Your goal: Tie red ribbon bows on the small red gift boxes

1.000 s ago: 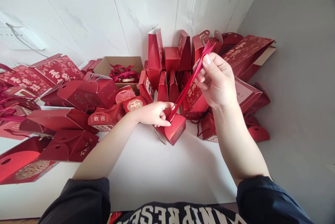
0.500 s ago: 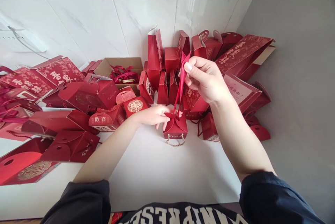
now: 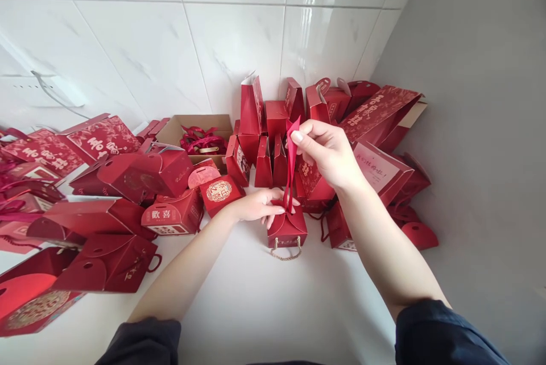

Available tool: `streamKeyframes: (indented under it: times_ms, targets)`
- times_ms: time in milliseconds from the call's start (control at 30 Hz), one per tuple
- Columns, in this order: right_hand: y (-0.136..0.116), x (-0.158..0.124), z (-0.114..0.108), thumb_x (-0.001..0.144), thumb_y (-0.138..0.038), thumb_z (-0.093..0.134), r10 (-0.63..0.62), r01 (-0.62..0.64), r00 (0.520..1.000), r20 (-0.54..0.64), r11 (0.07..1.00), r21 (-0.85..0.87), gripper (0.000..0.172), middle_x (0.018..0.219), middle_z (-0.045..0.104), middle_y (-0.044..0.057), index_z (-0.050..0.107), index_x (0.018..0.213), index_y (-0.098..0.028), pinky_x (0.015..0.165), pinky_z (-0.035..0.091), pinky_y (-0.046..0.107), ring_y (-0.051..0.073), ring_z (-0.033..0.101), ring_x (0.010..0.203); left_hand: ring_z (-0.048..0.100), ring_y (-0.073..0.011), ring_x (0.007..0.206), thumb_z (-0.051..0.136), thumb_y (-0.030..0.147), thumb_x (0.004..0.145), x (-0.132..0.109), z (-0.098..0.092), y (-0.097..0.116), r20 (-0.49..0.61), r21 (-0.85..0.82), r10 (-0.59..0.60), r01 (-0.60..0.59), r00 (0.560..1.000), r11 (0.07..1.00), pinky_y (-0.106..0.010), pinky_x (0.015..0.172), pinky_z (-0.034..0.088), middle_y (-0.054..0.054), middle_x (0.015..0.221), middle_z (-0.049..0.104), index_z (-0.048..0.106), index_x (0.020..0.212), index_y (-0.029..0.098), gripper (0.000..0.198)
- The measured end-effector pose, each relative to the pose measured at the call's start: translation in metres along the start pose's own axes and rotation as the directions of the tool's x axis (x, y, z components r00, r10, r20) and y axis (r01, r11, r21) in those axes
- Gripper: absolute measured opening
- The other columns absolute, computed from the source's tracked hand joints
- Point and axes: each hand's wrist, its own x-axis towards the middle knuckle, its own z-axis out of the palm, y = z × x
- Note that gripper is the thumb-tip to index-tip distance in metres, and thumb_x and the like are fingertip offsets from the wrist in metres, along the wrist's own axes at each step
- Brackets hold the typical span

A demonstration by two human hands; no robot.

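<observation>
Flat red satin ribbon [image 3: 292,157] is pinched by the right hand [image 3: 325,153], twelve o'clock of the squarish red cardboard box [image 3: 287,229], which could be tipped by overpulling—left hand [image 3: 257,206]: grip unclear.

this is an indoor corner set up like a gift-packing table; whether it belongs to a home, a shop or a small workroom cannot be told. the landmark is an open cardboard carton [image 3: 219,121], with loose crimson ribbons [image 3: 205,139] heaped inside. behind the carton rise glossy white marble-look wall tiles [image 3: 239,35]; well to its right, a plain gray wall [image 3: 469,126] closes the corner. left of it, a gray cable [image 3: 40,82] trails from a white wall panel [image 3: 29,99]. red gift boxes [image 3: 111,265], many printed with chinese characters, crowd both its sides, and a smooth white tabletop [image 3: 239,297] stretches in front of it.
</observation>
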Motion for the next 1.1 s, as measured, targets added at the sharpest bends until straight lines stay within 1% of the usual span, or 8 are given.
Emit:
streamKeyframes:
  times_ms: [100,167,233,500,667,833,967,1100]
  targets:
    - [-0.010,-0.007,0.005,0.086,-0.035,0.069,-0.070,0.069,0.998,-0.006,0.994,-0.082,0.025,0.063,0.050,-0.003,0.060,0.069,-0.018,0.053,0.037,0.024,0.009,0.041,0.057,0.059,-0.0061,0.048,0.055,0.029,0.091,-0.002,0.000,0.002,0.004,0.002,-0.032,0.032,0.999,0.999,-0.022,0.051,0.045,-0.004,0.093,0.068,0.062,0.118,0.019,0.030]
    - [-0.015,-0.012,0.008,0.086,-0.034,0.069,-0.101,0.101,0.995,0.007,0.988,-0.114,0.024,0.065,0.053,-0.002,0.060,0.070,-0.018,0.056,0.039,0.025,0.010,0.044,0.061,0.057,-0.0082,0.046,0.057,0.030,0.090,-0.004,-0.001,0.004,0.027,-0.019,-0.064,0.065,0.998,0.998,-0.022,0.052,0.045,0.002,0.067,0.061,0.063,0.111,0.016,0.026]
    - [-0.018,-0.014,0.009,0.086,-0.032,0.068,-0.108,0.109,0.994,0.021,0.988,-0.107,0.023,0.067,0.054,-0.001,0.060,0.070,-0.018,0.056,0.040,0.025,0.010,0.044,0.060,0.057,-0.0094,0.045,0.059,0.030,0.089,-0.007,-0.002,0.006,0.037,-0.036,-0.079,0.081,0.996,0.996,-0.022,0.052,0.045,0.005,0.057,0.054,0.063,0.108,0.015,0.025]
    - [-0.018,-0.017,0.006,0.087,-0.032,0.068,-0.096,0.096,0.993,0.064,0.995,0.002,0.022,0.064,0.054,-0.002,0.060,0.071,-0.017,0.049,0.038,0.023,0.008,0.044,0.054,0.054,-0.0054,0.057,0.062,0.028,0.086,-0.013,-0.002,0.012,-0.045,0.080,0.043,-0.039,0.998,0.996,-0.022,0.053,0.044,-0.004,0.098,0.061,0.066,0.100,0.016,0.019]
    - [-0.013,-0.017,0.004,0.087,-0.034,0.068,-0.110,0.112,0.992,0.056,0.994,-0.021,0.024,0.062,0.054,-0.002,0.060,0.070,-0.018,0.047,0.037,0.022,0.009,0.045,0.053,0.055,-0.0101,0.076,0.068,0.027,0.083,-0.012,0.001,0.010,-0.087,0.245,0.221,-0.194,0.971,0.950,-0.022,0.065,0.046,-0.004,0.094,0.061,0.071,0.091,0.016,0.014]
    - [-0.003,-0.018,0.002,0.086,-0.039,0.068,-0.101,0.101,0.995,-0.007,0.995,0.024,0.026,0.057,0.050,-0.004,0.060,0.070,-0.019,0.039,0.027,0.021,0.007,0.038,0.046,0.061,-0.0107,0.061,0.074,0.036,0.077,-0.010,-0.003,0.006,0.032,0.168,0.013,-0.019,0.999,0.986,-0.023,0.056,0.051,-0.005,0.084,0.069,0.075,0.092,0.016,0.025]
    - [0.000,-0.017,0.002,0.087,-0.035,0.068,-0.136,0.136,0.990,0.039,0.991,0.011,0.026,0.059,0.053,-0.003,0.060,0.070,-0.018,0.043,0.033,0.021,0.007,0.042,0.049,0.070,-0.0152,0.068,0.080,0.036,0.071,-0.005,-0.008,0.008,0.119,0.093,-0.152,0.141,0.981,0.986,-0.026,0.065,0.059,-0.006,0.081,0.072,0.075,0.091,0.015,0.029]
    - [0.000,-0.017,0.003,0.087,-0.034,0.068,-0.131,0.132,0.988,0.079,0.991,-0.002,0.025,0.061,0.053,-0.002,0.060,0.070,-0.017,0.046,0.037,0.021,0.007,0.043,0.051,0.072,-0.0181,0.072,0.083,0.036,0.066,0.001,-0.010,0.015,0.170,0.135,-0.232,0.211,0.958,0.968,-0.028,0.066,0.061,-0.008,0.080,0.074,0.074,0.088,0.014,0.032]
